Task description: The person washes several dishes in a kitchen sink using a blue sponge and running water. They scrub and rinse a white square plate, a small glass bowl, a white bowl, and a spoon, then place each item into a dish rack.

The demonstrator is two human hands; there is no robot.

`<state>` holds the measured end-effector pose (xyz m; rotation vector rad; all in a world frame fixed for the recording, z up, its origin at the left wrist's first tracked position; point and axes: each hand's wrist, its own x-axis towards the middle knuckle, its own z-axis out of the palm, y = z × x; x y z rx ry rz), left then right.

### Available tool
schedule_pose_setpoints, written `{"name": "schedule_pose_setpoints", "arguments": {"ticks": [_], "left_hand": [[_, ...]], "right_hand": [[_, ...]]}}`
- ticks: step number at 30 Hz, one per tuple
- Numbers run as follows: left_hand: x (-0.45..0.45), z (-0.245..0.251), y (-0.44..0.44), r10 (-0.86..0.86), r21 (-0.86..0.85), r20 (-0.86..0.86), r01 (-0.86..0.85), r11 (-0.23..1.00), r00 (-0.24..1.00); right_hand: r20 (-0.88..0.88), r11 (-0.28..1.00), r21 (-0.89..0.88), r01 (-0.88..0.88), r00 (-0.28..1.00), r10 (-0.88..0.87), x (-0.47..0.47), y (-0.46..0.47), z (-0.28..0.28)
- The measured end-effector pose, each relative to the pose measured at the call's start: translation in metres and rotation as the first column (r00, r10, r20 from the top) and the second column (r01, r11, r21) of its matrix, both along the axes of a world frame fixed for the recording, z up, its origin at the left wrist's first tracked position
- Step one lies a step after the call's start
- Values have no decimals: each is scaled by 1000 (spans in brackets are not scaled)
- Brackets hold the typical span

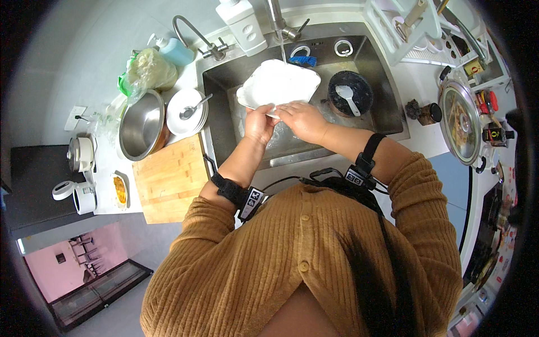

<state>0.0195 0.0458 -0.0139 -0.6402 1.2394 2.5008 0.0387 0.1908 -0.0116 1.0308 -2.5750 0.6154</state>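
A white rectangular dish (280,82) is tilted over the steel sink (290,159), under water running from the faucet (276,17). My left hand (259,125) grips its near edge, thumb on top. Close beside it, my right hand (304,121) lies on the same edge with the fingers over the rim; its thumb is hidden. In the sink to the right sits a dark round pot (365,94) with a white spoon or rice paddle (348,100) in it. A blue cloth or scrubber (303,61) lies behind the dish.
Left of the sink are stacked white plates (179,111) with a metal spoon (196,106), a steel basin (141,126) and a wooden cutting board (172,181). A white bottle (244,27) stands behind. On the right are a dish rack (425,54), a glass-lidded pan (462,122) and a jar (430,114).
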Motion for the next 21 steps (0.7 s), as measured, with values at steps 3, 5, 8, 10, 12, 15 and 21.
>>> {"name": "schedule_pose_setpoints", "arguments": {"ticks": [3,5,8,10,12,15,21], "left_hand": [[-3,2,-10,-17,-99,-50,12,995,999],[-5,6,-13,-19,-77,-150,7,997,989],[-4,16,-18,-67,-115,-174,47,992,982],[-4,21,-17,-87,-142,-174,62,988,981],[-4,23,-14,-76,-150,-175,50,987,982],[-6,19,-12,-57,-142,-215,27,990,975],[-8,17,-23,-109,-295,-186,51,954,976]], "right_hand": [[22,986,-63,-152,988,153,-2,13,-3],[74,991,36,-125,990,122,-8,32,-5],[19,985,170,5,1000,-8,-25,57,-7],[-2,975,206,89,996,-90,-31,63,-10],[-9,980,171,107,994,-107,-32,60,-13],[36,990,144,0,999,-5,-24,49,-19],[135,939,345,7,989,-57,-55,56,-5]]}}
